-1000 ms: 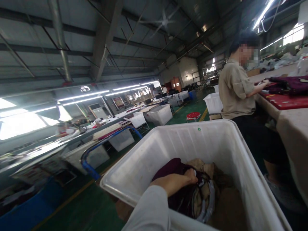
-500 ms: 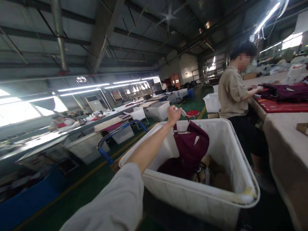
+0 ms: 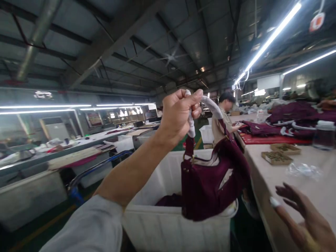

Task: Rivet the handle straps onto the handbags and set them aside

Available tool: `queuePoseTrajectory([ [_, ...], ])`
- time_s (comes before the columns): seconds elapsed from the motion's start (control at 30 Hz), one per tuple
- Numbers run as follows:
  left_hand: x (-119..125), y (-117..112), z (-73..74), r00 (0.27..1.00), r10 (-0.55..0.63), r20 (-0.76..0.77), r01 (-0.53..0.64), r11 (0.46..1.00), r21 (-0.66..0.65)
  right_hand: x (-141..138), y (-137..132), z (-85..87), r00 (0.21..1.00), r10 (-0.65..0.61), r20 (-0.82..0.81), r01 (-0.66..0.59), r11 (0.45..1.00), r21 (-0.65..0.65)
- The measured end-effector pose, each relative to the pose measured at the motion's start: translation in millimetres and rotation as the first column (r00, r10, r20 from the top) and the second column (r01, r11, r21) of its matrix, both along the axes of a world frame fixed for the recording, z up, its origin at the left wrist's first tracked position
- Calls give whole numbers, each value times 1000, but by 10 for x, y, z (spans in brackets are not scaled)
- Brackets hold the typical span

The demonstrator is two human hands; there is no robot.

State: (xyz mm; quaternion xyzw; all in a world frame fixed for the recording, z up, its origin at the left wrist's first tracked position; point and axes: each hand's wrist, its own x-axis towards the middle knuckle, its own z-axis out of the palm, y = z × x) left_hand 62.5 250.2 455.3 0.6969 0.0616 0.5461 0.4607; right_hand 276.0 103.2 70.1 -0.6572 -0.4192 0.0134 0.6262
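My left hand (image 3: 180,113) is raised and closed round the white-wrapped strap of a maroon handbag (image 3: 212,182). The bag hangs from that strap above the near end of a white plastic bin (image 3: 170,224). More maroon material (image 3: 168,200) lies inside the bin. My right hand (image 3: 304,218) is at the lower right with its fingers spread, holding nothing, just in front of the beige worktable (image 3: 273,175).
A person in a beige shirt (image 3: 222,120) works at the far end of the table. Maroon bags (image 3: 288,117) are piled on the table, with two small cardboard trays (image 3: 278,155), a clear jar (image 3: 324,134) and crumpled plastic (image 3: 301,169). Long benches and white bins (image 3: 28,196) line the left.
My left hand went from deep in the bin to head height, lifting the maroon handbag out by its strap. My right hand has come into view at the lower right.
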Motion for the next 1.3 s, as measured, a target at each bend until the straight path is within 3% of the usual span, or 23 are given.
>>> queuePoseTrajectory([
  [0.1,-15,-795,-84,988,-119,-96,115,992,-51,-212,-289,609,996,21,87,-31,992,119],
  [0.17,-48,-1167,-167,961,-195,-198,180,979,-94,-407,-424,875,985,36,171,-59,990,127],
  [0.23,-54,-1387,-262,914,-267,-304,233,962,-144,-580,-496,984,980,65,187,-89,988,124],
  [0.3,-12,-1463,-360,856,-336,-393,277,940,-201,-685,-518,976,982,162,97,-171,981,92],
  [0.37,68,-1425,-446,810,-389,-438,301,918,-260,-712,-516,914,931,358,-71,-357,934,23],
  [0.43,154,-1317,-505,793,-418,-442,299,901,-315,-675,-515,848,822,531,-206,-550,834,-45],
  [0.5,208,-1194,-528,797,-431,-424,289,888,-359,-601,-521,796,778,601,-185,-624,772,-117],
  [0.53,216,-1139,-528,803,-436,-408,286,880,-378,-560,-523,775,795,595,-122,-607,780,-154],
  [0.67,127,-1000,-484,831,-446,-332,288,857,-428,-422,-506,724,898,424,115,-395,894,-210],
  [0.73,48,-945,-466,843,-418,-338,267,871,-412,-379,-491,724,916,382,125,-360,918,-168],
  [0.83,-59,-793,-463,839,-374,-395,231,903,-363,-319,-482,720,902,431,15,-429,901,-55],
  [0.9,-119,-632,-470,800,-383,-462,235,908,-346,-258,-476,682,885,458,-88,-460,888,-3],
  [1.07,-274,-175,-517,606,-431,-669,311,902,-299,-59,-455,527,844,483,-235,-485,873,51],
  [1.17,-368,7,-586,547,-328,-771,306,935,-181,17,-465,512,812,498,-305,-507,860,57],
  [1.3,-473,47,-670,472,-92,-876,316,946,71,93,-512,528,797,513,-319,-541,841,0],
])
